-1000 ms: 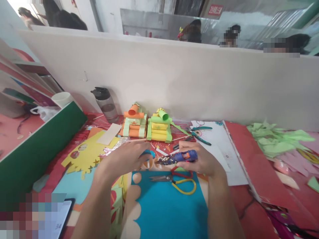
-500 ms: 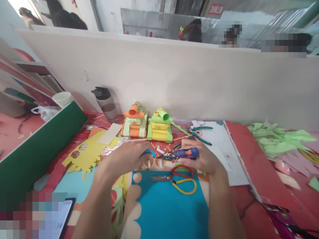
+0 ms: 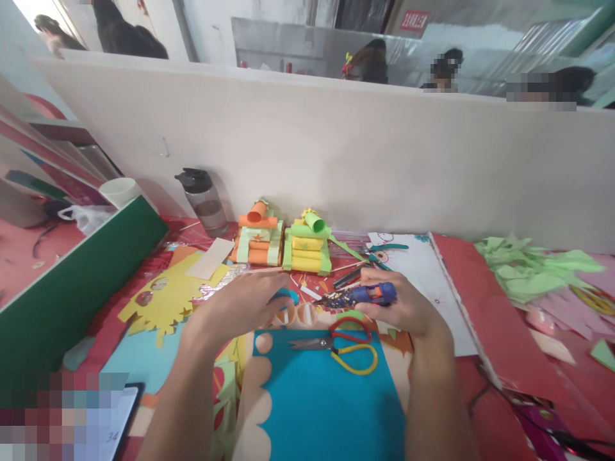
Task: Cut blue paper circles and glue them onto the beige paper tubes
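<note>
My right hand [image 3: 396, 304] is wrapped round a blue glue gun [image 3: 372, 294], its nozzle pointing left. My left hand [image 3: 252, 298] pinches a small curled blue paper piece [image 3: 288, 295], partly hidden by the fingers. A short gap separates the nozzle from that piece. Just below lie peach paper rings [image 3: 306, 314]. Nearer to me, scissors [image 3: 331, 346] with one red and one yellow handle rest on a blue sheet [image 3: 331, 403] that has a peach scalloped border at its left. Behind my hands stand two paper tank models, one orange [image 3: 259, 237] and one yellow-green [image 3: 307, 246].
A water bottle [image 3: 202, 202] stands by the white partition [image 3: 288, 141]. Green-handled pliers [image 3: 379, 256] lie on white paper at the right, beside a red board [image 3: 485, 307] and green paper scraps [image 3: 538, 269]. A yellow cutout [image 3: 177, 288] and a phone [image 3: 120, 422] are at the left.
My right hand has drawn the glue gun a little to the right, away from the blue paper piece. My left hand has stayed nearly still.
</note>
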The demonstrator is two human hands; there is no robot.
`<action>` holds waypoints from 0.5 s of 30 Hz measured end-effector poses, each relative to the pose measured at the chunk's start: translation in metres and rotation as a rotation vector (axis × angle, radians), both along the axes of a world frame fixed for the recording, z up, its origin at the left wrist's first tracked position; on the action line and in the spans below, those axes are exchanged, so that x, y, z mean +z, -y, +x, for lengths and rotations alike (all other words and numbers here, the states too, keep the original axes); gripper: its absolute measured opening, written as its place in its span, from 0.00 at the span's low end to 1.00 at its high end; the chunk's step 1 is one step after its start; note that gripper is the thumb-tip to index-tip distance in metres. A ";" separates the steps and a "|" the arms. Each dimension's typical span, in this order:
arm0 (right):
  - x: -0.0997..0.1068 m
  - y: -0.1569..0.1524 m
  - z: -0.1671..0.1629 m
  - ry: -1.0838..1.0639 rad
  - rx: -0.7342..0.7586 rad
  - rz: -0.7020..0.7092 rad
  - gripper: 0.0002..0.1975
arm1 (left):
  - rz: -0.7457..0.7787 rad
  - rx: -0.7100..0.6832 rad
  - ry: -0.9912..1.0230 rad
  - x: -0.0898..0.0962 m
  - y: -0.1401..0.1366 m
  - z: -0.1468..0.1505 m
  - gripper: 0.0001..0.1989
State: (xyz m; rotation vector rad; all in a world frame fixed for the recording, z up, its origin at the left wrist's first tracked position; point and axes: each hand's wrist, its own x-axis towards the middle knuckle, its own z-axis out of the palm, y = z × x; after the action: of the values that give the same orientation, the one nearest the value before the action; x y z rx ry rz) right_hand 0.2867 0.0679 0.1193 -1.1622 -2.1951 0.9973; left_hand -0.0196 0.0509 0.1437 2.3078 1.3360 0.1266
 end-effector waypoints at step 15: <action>0.006 0.004 0.006 0.047 0.011 -0.091 0.19 | 0.007 -0.004 0.005 -0.002 0.000 -0.001 0.12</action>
State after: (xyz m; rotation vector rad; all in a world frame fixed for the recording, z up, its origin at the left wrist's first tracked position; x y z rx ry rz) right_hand 0.2928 0.0638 0.1250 -1.2264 -2.2153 1.0954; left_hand -0.0210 0.0512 0.1415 2.3147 1.3304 0.1364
